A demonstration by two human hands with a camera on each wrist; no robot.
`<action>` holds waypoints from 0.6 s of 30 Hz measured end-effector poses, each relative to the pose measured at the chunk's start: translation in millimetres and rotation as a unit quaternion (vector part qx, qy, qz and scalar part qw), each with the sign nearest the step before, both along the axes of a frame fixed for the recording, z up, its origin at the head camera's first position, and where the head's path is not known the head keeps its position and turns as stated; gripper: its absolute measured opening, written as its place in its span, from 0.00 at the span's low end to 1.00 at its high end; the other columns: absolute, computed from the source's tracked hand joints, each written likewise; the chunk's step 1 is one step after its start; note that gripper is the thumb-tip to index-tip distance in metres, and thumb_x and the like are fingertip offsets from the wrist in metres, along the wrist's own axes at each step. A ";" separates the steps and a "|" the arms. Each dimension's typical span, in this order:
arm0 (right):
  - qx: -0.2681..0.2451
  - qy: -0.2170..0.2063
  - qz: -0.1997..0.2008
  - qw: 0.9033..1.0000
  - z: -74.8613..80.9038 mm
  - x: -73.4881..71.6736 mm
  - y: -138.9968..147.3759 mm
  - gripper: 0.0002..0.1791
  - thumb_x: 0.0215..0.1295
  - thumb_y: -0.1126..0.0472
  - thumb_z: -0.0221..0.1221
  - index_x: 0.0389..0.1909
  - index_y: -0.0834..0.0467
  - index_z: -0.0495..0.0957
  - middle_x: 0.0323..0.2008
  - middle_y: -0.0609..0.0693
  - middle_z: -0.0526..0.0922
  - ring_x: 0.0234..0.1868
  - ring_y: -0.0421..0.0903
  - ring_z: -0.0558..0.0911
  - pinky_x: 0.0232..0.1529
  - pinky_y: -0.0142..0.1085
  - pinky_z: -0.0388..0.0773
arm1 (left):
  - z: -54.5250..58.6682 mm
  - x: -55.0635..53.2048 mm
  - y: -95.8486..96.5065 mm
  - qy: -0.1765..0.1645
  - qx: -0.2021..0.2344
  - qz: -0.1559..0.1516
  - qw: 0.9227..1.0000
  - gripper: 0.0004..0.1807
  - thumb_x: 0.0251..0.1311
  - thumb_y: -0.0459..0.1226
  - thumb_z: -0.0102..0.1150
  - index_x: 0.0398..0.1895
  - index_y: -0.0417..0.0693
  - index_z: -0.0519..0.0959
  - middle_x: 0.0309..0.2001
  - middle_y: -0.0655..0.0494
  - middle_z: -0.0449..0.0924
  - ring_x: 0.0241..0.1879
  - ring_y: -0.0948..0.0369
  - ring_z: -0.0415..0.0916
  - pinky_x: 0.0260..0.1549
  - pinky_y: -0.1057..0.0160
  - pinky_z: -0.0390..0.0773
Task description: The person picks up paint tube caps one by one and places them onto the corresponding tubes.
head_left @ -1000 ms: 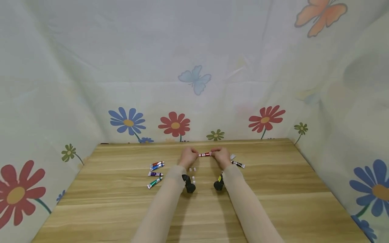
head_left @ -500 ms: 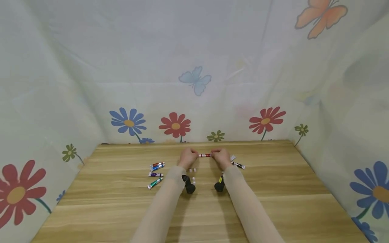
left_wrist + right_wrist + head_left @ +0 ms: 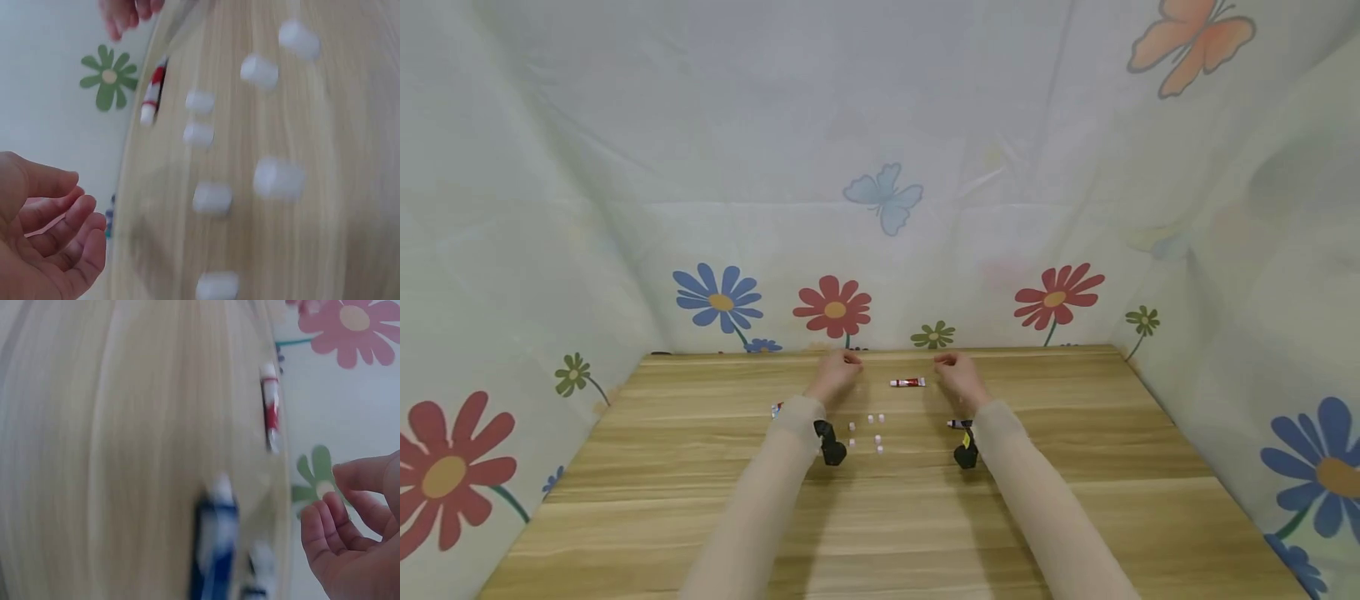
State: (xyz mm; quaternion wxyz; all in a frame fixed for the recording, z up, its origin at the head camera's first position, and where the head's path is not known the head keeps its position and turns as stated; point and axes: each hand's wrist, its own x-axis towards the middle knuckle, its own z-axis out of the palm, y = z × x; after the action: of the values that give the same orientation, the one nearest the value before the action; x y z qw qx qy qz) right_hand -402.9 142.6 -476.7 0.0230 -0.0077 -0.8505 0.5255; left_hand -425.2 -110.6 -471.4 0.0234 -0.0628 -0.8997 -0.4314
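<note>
A small red-and-white paint tube (image 3: 908,382) lies sideways near the table's back edge, between the two hands. My left hand (image 3: 837,375) hovers to its left, apart from it. In the left wrist view, that hand (image 3: 53,228) has loosely bent fingers with nothing between them. To the tube's right is my right hand (image 3: 961,379). The right wrist view shows this hand (image 3: 356,519) with thumb and fingertips apart, holding nothing, and the red tube (image 3: 270,409) lying well away from it.
Several short white cylinders (image 3: 278,179) stand scattered mid-table. A dark blue tube with a white cap (image 3: 214,547) lies by the right wrist, blurred. Part of another tube (image 3: 777,409) shows beside the left sleeve, which hides more. A flowered cloth (image 3: 880,275) rises behind the table.
Both hands have let go of the red-and-white paint tube and moved apart, left and right. The tube stays on the table. More white cylinders show; the left arm now covers the left-side tubes.
</note>
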 end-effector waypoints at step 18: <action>0.148 0.039 0.063 0.986 25.7 26.9 117.2 0.20 0.73 0.60 0.56 0.54 0.73 0.76 0.50 0.69 0.80 0.52 0.63 0.78 0.53 0.53 0.76 | 18.9 31.0 -141.8 -0.023 -0.078 -0.037 0.996 0.14 0.68 0.37 0.57 0.44 0.30 0.77 0.42 0.37 0.79 0.40 0.49 0.76 0.41 0.52 0.77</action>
State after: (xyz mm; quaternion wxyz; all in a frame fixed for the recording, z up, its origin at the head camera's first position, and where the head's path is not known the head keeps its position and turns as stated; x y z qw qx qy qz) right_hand -376.1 259.8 -451.0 0.0238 0.0694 -0.9160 0.3945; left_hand -394.2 -252.4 -452.5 -0.0179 -0.0880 -0.9279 -0.3618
